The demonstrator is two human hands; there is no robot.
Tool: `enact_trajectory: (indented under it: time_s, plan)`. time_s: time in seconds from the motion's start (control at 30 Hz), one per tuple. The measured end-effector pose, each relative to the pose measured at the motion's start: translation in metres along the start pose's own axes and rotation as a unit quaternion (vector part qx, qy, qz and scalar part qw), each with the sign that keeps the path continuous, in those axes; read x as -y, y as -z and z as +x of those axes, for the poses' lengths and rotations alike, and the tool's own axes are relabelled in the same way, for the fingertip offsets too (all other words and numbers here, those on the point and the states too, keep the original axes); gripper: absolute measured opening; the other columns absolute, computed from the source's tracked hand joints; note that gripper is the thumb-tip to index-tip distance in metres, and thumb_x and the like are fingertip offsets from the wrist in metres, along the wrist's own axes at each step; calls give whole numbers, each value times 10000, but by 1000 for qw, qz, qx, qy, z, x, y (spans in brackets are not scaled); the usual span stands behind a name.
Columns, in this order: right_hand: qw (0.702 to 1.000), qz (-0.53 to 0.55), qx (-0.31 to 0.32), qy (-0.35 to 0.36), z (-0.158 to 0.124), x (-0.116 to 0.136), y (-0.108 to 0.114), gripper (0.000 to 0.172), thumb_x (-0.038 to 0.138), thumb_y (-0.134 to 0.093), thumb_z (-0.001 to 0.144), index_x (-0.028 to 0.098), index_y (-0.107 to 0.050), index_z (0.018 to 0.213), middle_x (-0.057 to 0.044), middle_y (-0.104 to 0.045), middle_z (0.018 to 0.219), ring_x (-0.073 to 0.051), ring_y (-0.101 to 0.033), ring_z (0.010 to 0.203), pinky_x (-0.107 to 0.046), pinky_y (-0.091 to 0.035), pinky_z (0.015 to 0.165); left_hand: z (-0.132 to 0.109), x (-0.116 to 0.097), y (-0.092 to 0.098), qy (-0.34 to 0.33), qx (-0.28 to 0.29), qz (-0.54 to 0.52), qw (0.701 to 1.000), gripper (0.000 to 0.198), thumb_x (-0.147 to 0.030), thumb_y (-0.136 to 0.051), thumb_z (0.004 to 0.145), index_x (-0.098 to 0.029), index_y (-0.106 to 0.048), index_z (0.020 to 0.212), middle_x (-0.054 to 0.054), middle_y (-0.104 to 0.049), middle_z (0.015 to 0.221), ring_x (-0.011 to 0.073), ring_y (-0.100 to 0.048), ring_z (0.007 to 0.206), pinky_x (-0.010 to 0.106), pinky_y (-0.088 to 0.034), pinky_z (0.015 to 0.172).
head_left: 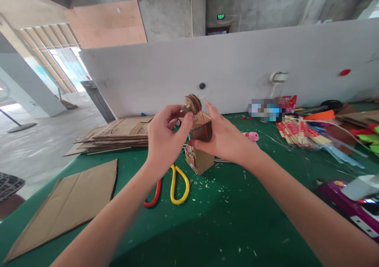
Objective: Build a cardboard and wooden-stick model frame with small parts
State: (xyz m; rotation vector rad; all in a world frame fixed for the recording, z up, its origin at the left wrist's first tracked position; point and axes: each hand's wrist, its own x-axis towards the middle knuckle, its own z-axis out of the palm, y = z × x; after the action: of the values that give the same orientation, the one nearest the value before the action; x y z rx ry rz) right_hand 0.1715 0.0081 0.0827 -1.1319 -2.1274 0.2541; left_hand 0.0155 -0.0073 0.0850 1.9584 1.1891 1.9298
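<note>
My left hand is raised over the green table, its thumb and fingers pinched on a small round cardboard wheel wound with red thread and set on a thin stick. My right hand grips the small brown cardboard box under that wheel, fingers wrapped around its upper side. The box stands on the table between both hands. A red thread runs from the wheel down along the box.
Scissors with a red and a yellow handle lie just below the hands. A flat cardboard sheet is at the left, a cardboard stack behind. Packets of sticks and a purple toy car are at the right. A white partition backs the table.
</note>
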Motion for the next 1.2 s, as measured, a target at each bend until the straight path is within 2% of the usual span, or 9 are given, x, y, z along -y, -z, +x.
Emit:
enact_trajectory:
  time_s: [0.2,0.3,0.4,0.5,0.6,0.7,0.8,0.97,1.2]
  plan:
    - [998,30,14,-46,6,-15,25,944,460,-670,668,191,-217,1452,-157,-402,1402,-329,-449,1220,-484,-396,990,33,14,35,41,-91,-74,992,116,-388,-513,866,-280,-554,875,6,-642,991,149,-639,932,311,-559,772]
    - [993,73,-13,-88,9,-31,46,874,446,-681,670,252,-283,1423,-122,-477,1343,-322,-517,1141,-501,-441,941,51,31,64,83,-47,-79,992,116,-377,-490,862,-287,-555,829,-2,-647,947,159,-644,904,323,-559,745]
    - [985,130,-65,-94,10,-44,64,793,379,-667,701,273,-310,1401,-104,-520,1299,-293,-558,1084,-461,-485,885,55,45,81,100,187,17,977,140,-372,-607,767,-232,-601,758,12,-658,814,175,-646,764,309,-542,666]
    - [977,147,-126,-89,9,-49,72,752,333,-663,715,243,-331,1384,-124,-513,1301,-271,-570,1053,-400,-497,848,41,51,77,106,518,164,833,182,-393,-621,728,-233,-671,799,2,-663,733,164,-624,662,253,-484,558]
    - [978,132,-143,-76,7,-47,73,733,311,-660,719,236,-342,1375,-122,-505,1299,-263,-576,1035,-373,-497,827,21,52,56,145,657,208,710,228,-421,-625,705,-224,-661,812,12,-677,764,159,-600,585,242,-430,476]
    - [985,129,-109,-42,6,-40,70,706,273,-636,714,281,-352,1360,-70,-495,1307,-270,-568,1058,-387,-503,826,7,51,35,104,601,249,752,403,-510,-603,718,-216,-608,993,41,-671,860,195,-619,662,289,-461,548]
    - [980,181,-78,17,2,-31,70,708,209,-602,708,305,-329,1355,-29,-505,1288,-248,-560,1069,-372,-505,830,2,49,22,-17,418,268,868,515,-565,-587,733,-204,-541,1098,94,-597,1085,245,-595,932,357,-477,759]
    - [958,264,-83,74,-5,-23,81,702,149,-580,706,276,-328,1349,-29,-501,1305,-201,-538,1092,-317,-486,855,1,48,15,-37,212,233,948,561,-535,-655,701,-188,-452,1093,82,-544,1078,219,-562,956,355,-481,777]
    - [970,231,21,64,-6,-17,76,760,173,-617,667,288,-323,1359,-20,-515,1269,-219,-565,1049,-308,-526,775,-4,34,9,-87,271,243,927,563,-449,-694,709,-211,-472,1168,94,-529,1182,267,-515,1106,442,-432,932]
